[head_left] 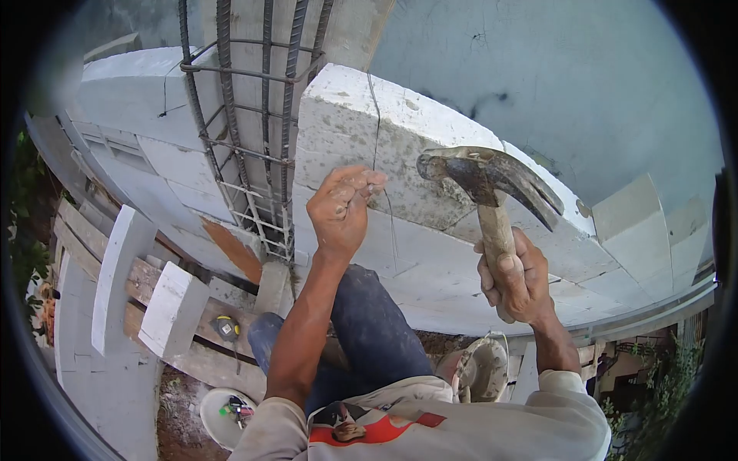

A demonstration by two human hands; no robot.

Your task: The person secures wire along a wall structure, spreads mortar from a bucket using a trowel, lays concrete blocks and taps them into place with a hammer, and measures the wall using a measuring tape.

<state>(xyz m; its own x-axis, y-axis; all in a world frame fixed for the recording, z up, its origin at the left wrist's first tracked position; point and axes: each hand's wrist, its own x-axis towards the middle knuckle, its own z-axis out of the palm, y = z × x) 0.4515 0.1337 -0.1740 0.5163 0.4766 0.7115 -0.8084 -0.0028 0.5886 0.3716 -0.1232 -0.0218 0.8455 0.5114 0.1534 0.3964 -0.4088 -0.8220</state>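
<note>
Head view. Your right hand is wrapped firmly around the wooden handle of a claw hammer; the hammer's head lies above that hand, in front of the pale block wall, with the striking face to the left and the claw curving down to the right. Whether the metal touches the blocks cannot be told. Your left hand is raised before the same wall, its fingers curled and the tips pressed together beside a thin wire that hangs from the wall's upper edge; you cannot tell from this angle whether they pinch it. To the left of that hand stands a cage of reinforcing bars. Lower left, two loose blocks and a tape measure rest on planks, near a round tub containing small items. A bucket stands beside your right knee.
</note>
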